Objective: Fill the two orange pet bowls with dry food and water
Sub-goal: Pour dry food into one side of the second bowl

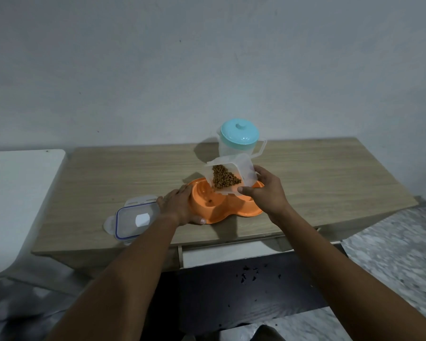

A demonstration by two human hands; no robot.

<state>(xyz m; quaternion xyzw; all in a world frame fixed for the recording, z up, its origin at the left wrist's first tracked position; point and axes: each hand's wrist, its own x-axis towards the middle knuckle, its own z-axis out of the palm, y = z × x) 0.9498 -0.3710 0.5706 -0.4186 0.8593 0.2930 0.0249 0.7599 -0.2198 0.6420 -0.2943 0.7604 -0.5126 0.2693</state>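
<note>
A pale bluish wall (pixel 207 70) rises behind a wooden table (pixel 317 183), over speckled grey floor (pixel 391 254)

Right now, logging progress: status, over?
Right hand tipping food container over left bowl. Left hand steadying orange feeder. Few kibbles in. Nothing blocking.

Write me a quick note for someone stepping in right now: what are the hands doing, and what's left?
Right hand holds the clear food container, tipped over the left bowl of the orange double pet bowl.
Left hand steadies the bowl's left edge.
Container lid lies on the wooden table, left of the bowl.
Lidded water jug stands behind.
Done: a few kibble pieces in.
Left: finish the kibble; pour water.
</note>
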